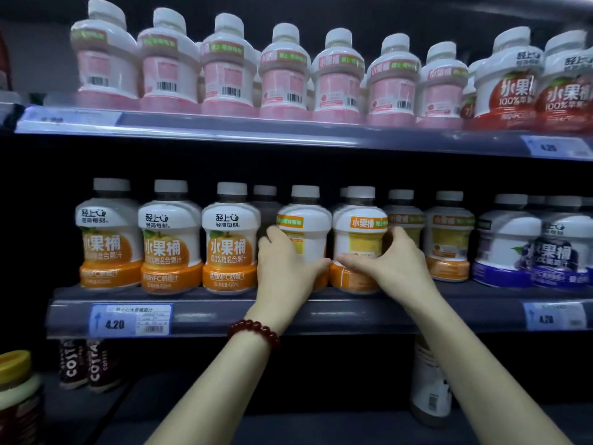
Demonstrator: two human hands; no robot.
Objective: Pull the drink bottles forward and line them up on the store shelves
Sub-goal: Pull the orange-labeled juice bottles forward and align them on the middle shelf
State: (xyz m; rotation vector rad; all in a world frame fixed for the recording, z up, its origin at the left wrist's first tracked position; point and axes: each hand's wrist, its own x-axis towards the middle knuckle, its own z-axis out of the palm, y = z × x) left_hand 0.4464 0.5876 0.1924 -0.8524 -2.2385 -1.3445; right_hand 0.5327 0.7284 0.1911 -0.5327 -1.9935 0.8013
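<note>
A row of orange juice bottles stands on the middle shelf [321,313]. My left hand [285,268], with a red bead bracelet on the wrist, wraps around one orange bottle [306,226] whose label is turned sideways. My right hand [391,268] grips the neighbouring orange bottle [361,232] from its right side. Both bottles stand upright near the shelf's front edge. Three orange bottles [170,239] to the left face forward at the edge. Two more orange bottles [449,236] to the right sit a little further back.
Pink bottles [282,72] and red ones [507,81] fill the top shelf. Purple bottles [529,245] stand at the middle shelf's right end. Below are Costa coffee bottles [85,364], a yellow-lidded jar [16,390] and a white bottle [430,387]. Price tags [131,319] line the shelf rails.
</note>
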